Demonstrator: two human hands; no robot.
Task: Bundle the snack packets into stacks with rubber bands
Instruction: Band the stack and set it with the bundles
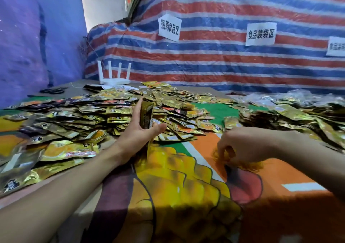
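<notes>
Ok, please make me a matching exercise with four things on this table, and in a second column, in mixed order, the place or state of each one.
Things:
1. packet stack
2. rubber bands
3. router
4. scissors

Places or states:
A. white, antennas up, at the back
B. held upright by the left hand
C. black, lying flat, far left at the back
D. yellow heap, the right hand pinches into it

Pairs: 1-B, 2-D, 3-A, 4-C
</notes>
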